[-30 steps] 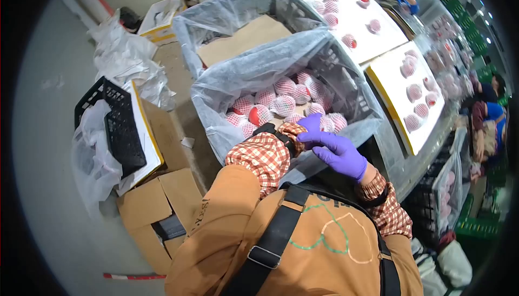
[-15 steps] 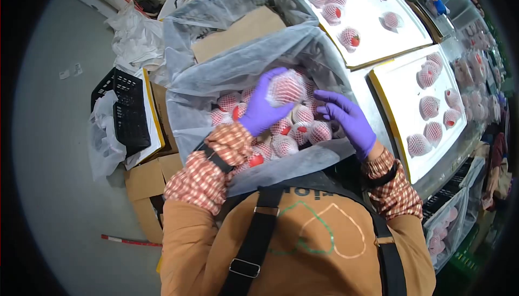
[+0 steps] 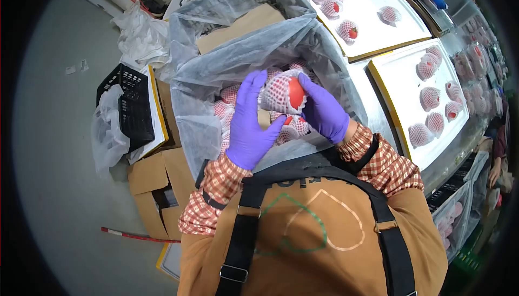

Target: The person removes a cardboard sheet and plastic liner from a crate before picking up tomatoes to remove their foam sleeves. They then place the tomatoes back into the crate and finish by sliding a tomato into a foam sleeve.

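1. My view is a wide fisheye: corners fall to black, and the right edge bends and smears.
2. The white trays (image 3: 397, 77) throw the strongest glare, nearly washed out.
3. I see the floor (image 3: 59, 118) dull and grey.
4. The netted fruit (image 3: 278, 95) at centre looks fairly crisp to me.

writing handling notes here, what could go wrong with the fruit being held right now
The netted fruit is up between the left hand and right hand, so a slip could drop it onto the fruits below in the lined crate, perhaps bruising some. Its bare red patch might get scuffed. A bump from the right sleeve could roll fruits on the white board.
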A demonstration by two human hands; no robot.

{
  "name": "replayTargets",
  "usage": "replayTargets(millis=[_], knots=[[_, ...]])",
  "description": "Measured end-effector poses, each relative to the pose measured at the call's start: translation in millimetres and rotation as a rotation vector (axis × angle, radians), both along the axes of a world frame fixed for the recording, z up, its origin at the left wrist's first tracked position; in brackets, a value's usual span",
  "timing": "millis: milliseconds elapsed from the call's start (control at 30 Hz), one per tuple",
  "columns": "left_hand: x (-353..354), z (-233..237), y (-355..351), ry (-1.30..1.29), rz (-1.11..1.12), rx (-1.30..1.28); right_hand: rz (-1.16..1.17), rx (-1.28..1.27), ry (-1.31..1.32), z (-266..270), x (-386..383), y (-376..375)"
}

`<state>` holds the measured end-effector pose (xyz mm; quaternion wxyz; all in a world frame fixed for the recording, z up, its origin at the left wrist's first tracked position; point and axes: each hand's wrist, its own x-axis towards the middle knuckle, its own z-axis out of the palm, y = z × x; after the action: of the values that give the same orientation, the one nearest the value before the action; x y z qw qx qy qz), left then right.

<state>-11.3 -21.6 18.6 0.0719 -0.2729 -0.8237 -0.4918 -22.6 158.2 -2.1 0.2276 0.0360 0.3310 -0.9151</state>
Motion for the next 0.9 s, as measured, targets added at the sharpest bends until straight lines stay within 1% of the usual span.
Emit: replayTargets(millis=[33,67,100,167,200,233,300,333,367,433,467,500,533,567,600,633,700,733,767,800,833,867,900], knots=[[9,1,-2,-0.087,0.09,0.04,-0.08,0.089,0.04,-1,0,-4],[17,6,0,-0.245,0.107,0.094,-0.095,0.125,0.102,-2,2,-6],[20,3,2,-0.257,0.112,0.096,-0.089,0.127,0.091,-2,4,-9],[19,-4,8,-0.108,0.113,-0.045,-0.152,0.439,0.333,-4,6,-17],[18,-8,12,-0.117,0.154,-0.039,-0.23,0.569,0.433,-17,5,-21],[14,-13,10,-0.121,0.156,-0.038,-0.227,0.571,0.429,-15,6,-22],[6,-23,5,-0.131,0.17,-0.032,-0.282,0.613,0.507,-6,9,-24],[3,-25,3,-0.179,0.188,0.006,-0.331,0.642,0.594,-8,9,-25],[-2,-26,-2,-0.181,0.188,0.008,-0.33,0.644,0.592,-10,10,-23],[-7,-26,-11,-0.541,0.031,0.417,-0.328,0.807,0.745,-14,12,-18],[-3,-17,-13,-0.591,-0.018,0.468,-0.349,0.859,0.802,-17,11,-16],[0,-20,-15,-0.591,-0.017,0.465,-0.35,0.856,0.801,-18,10,-10],[1,-24,-18,-0.745,-0.095,0.754,-0.225,0.872,0.632,-19,9,-1],[3,-19,-18,-0.894,-0.175,1.045,-0.099,0.88,0.463,-19,9,8],[6,-12,-17,-0.961,-0.123,1.135,-0.024,0.74,0.342,-18,10,18],[4,-11,-19,-0.955,-0.12,1.136,0.035,0.651,0.222,-19,12,27],[1,-10,-23,-1.089,-0.315,1.442,0.181,0.261,0.096,-11,20,37],[2,-8,-23,-1.088,-0.184,1.341,0.186,-0.014,0.105,-14,25,34],[1,-13,-24,-1.081,-0.173,1.346,0.198,-0.017,0.103,-15,28,32],[-2,-21,-25,-1.157,-0.14,1.383,0.092,-0.128,0.077,-13,32,30],[-2,-19,-23,-1.237,-0.108,1.419,-0.019,-0.236,0.049,-13,34,29],[2,-16,-20,-1.226,-0.058,1.351,0.017,-0.414,0.04,-19,30,30],[6,-12,-18,-1.231,-0.057,1.351,0.013,-0.413,0.036,-22,27,29]])
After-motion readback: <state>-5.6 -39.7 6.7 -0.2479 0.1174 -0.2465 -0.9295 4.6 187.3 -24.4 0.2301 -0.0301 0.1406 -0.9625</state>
